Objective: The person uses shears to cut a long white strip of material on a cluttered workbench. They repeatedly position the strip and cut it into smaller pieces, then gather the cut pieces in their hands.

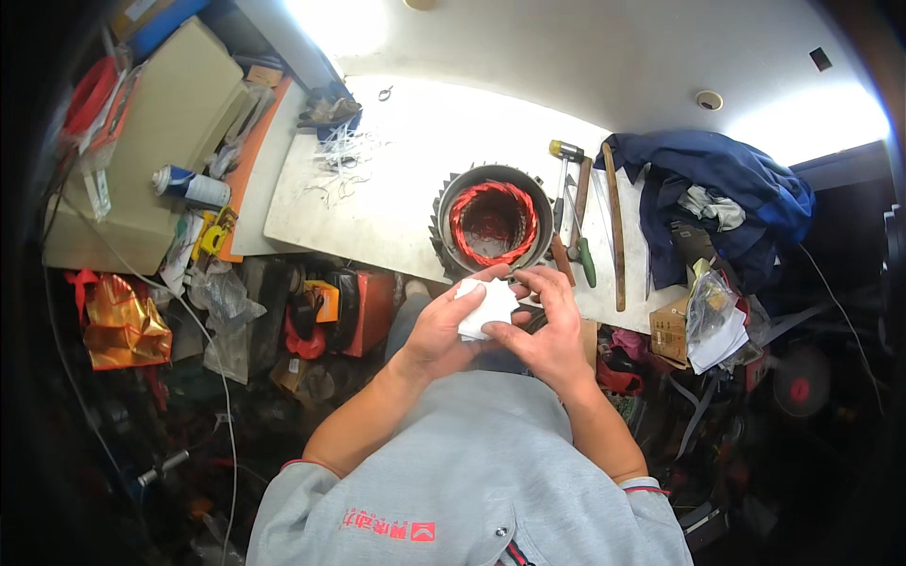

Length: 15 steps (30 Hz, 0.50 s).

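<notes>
In front of my chest I hold a small stack of white paper-like pieces with uneven, jagged edges. My left hand is closed around its left side, the thumb lying across the top. On the opposite side, my right hand pinches the lower edge with its thumb, its other fingers curled near the upper right edge. Just beyond both hands, on the bench, stands a round motor stator with a finned metal housing. Red-wrapped windings form a ring inside it.
Right of the stator on the white bench lie a yellow-headed hammer, a green-handled tool and a long wooden stick. A dark blue garment is heaped farther right. White ties lie scattered at the far left. A spray can rests left.
</notes>
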Each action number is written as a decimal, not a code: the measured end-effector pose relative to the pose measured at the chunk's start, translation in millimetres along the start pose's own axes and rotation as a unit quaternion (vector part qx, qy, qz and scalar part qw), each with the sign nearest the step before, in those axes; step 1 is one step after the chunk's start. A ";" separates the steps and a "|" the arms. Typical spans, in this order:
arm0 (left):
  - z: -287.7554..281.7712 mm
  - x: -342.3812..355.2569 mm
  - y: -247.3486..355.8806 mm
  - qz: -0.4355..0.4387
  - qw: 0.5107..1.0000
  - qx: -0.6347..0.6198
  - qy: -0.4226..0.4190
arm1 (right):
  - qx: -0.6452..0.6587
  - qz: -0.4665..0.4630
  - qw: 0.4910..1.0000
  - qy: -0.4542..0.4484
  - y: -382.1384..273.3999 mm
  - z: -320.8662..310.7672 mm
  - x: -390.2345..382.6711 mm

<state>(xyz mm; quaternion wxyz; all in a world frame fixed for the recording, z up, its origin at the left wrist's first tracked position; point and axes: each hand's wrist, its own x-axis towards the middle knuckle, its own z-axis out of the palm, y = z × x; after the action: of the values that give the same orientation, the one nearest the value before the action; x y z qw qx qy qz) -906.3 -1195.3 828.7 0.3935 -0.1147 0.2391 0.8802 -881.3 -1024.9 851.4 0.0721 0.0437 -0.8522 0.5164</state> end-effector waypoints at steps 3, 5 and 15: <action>-7.8 10.7 9.1 -0.031 0.999 0.036 0.008 | 0.047 0.152 0.987 -0.027 -2.1 10.0 14.5; -12.1 13.3 17.6 -0.046 0.998 0.031 -0.001 | 0.067 0.189 0.980 -0.017 5.7 14.4 22.5; -39.5 12.2 63.0 -0.096 0.991 0.091 0.016 | 0.062 0.216 0.974 0.010 -5.5 43.5 40.7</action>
<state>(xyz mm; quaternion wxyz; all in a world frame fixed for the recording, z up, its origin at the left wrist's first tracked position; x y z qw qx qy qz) -961.0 -1244.0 810.9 0.4814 -0.1147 0.3124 0.8109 -924.0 -1066.1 843.2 -0.0355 -0.1417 -0.8070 0.5722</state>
